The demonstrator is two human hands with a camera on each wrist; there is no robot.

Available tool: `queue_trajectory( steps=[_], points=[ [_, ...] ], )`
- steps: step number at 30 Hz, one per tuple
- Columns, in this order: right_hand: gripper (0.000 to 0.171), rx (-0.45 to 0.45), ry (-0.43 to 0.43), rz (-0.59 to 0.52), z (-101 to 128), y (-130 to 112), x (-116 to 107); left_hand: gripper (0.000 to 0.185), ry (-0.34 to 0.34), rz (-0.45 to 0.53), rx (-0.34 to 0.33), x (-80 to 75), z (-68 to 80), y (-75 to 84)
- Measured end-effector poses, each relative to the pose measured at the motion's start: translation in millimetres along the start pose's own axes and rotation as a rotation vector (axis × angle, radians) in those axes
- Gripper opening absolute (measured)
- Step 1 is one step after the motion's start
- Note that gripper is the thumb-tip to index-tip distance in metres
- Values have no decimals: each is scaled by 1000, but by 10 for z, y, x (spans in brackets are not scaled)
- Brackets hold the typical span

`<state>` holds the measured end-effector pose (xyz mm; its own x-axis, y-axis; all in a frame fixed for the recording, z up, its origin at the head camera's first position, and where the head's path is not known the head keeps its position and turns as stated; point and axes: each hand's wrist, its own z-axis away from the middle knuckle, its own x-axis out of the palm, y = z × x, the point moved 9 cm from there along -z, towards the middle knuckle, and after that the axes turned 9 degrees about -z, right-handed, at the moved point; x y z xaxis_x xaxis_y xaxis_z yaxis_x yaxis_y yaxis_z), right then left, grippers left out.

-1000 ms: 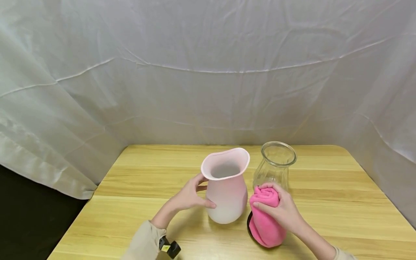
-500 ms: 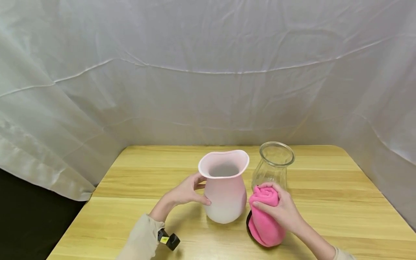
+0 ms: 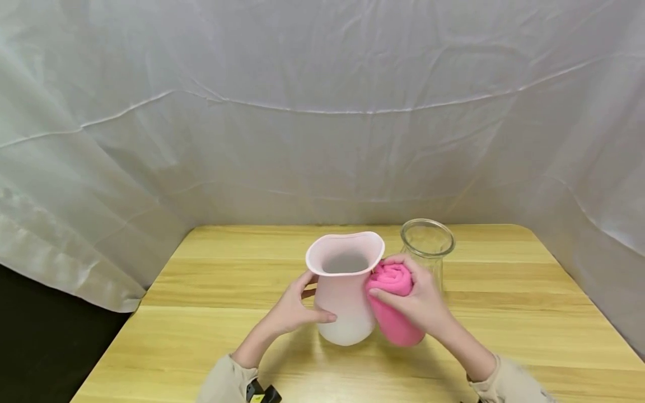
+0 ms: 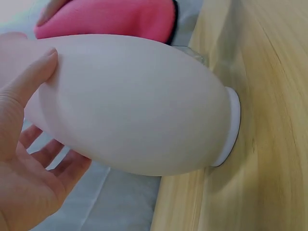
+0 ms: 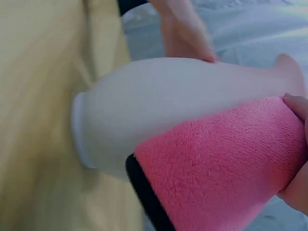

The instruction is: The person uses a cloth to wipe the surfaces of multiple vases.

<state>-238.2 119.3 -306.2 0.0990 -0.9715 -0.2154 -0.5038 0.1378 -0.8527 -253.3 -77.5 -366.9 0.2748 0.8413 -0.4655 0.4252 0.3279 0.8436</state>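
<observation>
A pink-and-white vase (image 3: 345, 313) with a wavy flared mouth stands upright on the table. My left hand (image 3: 294, 310) holds its left side, thumb in front and fingers behind, as the left wrist view confirms. Against or very near the vase's right side, my right hand (image 3: 423, 299) grips the upper end of a rolled pink towel (image 3: 395, 322). The towel's dark-edged lower end (image 5: 149, 197) hangs above the tabletop in the right wrist view. Behind the right hand is a clear glass vase (image 3: 437, 271), its lower part hidden by hand and towel.
The wooden table (image 3: 227, 268) ends at the back against a pale hanging cloth (image 3: 322, 157). Similar cloth closes in both sides. A dark area (image 3: 50, 330) lies beyond the table's left edge.
My right hand has lifted the rolled towel from the table and moved it left and back, up to the pink-and-white vase. The left hand keeps holding the vase, its thumb slightly shifted.
</observation>
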Motion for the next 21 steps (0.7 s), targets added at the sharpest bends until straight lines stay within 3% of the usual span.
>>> queue_trajectory(
  steps=[3, 9, 16, 21],
  points=[
    [43, -31, -25, 31, 81, 113, 61, 79, 6, 9, -8, 15, 9, -23],
    [42, 27, -86, 7, 268, 385, 90, 79, 2, 16, -12, 13, 13, -27],
    [40, -19, -49, -13, 160, 281, 51, 80, -2, 29, -17, -10, 23, -24],
    [39, -8, -90, -25, 219, 374, 91, 80, -12, 28, -22, -4, 37, -27]
  ],
)
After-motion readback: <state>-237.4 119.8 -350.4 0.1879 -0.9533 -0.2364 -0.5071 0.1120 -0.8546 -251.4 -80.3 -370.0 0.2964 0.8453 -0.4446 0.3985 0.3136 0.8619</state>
